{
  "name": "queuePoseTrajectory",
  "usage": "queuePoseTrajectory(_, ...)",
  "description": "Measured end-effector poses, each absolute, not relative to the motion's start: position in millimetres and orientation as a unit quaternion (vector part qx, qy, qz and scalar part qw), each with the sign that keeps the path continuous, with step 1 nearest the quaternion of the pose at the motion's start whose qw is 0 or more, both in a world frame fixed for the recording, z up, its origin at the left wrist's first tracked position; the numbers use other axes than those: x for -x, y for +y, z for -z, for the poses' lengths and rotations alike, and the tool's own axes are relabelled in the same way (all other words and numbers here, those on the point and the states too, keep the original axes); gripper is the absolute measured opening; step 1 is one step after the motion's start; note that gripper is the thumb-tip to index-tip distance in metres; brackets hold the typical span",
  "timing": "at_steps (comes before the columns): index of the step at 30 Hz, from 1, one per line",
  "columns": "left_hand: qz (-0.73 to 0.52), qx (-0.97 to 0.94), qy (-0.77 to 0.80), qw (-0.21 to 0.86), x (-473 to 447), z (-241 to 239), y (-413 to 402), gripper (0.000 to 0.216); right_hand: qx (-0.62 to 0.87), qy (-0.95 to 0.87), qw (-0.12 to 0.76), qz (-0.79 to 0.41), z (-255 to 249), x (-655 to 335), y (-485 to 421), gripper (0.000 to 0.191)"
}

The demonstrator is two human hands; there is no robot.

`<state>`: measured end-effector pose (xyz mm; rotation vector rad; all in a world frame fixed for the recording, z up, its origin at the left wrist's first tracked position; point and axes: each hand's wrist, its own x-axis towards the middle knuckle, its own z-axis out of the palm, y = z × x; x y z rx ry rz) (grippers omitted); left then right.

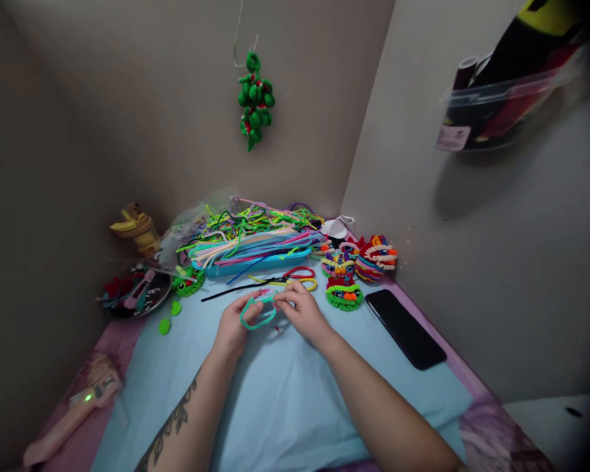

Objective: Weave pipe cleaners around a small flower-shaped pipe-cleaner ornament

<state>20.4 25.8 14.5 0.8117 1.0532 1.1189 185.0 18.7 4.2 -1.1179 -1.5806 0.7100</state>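
A teal pipe cleaner (pixel 255 327), bent into a loop with pink bits along its top, is held up between both hands. My left hand (pixel 233 322) pinches its left side, and the fingers are closed. At its upper right, my right hand (pixel 302 313) has thumb and fingertips pressed together on the piece. The exact pinch point is too small to make out. Just beyond the hands lie scissors with red and yellow handles (pixel 302 271) and a black pipe cleaner (pixel 226 292). A small dark red bit (pixel 276 329) rests on the cloth below.
Behind is a blue tray (pixel 246 265) heaped with pipe cleaners. Several fuzzy figures (pixel 344 295) and a black phone (pixel 406 329) lie right. Left are a bowl (pixel 160 298), green pieces (pixel 164 326) and a pink glue gun (pixel 76 413). A green fuzzy ornament (pixel 255 98) hangs above.
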Motion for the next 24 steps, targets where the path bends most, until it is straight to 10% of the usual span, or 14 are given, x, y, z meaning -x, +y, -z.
queuePoseTrajectory(24, -0.454, -0.434, 0.462, 0.627, -13.4, -18.2, 27.1, 0.047, 0.424, -0.664, 0.456, -0.415, -10.2, -196.2, 21.4, 0.01)
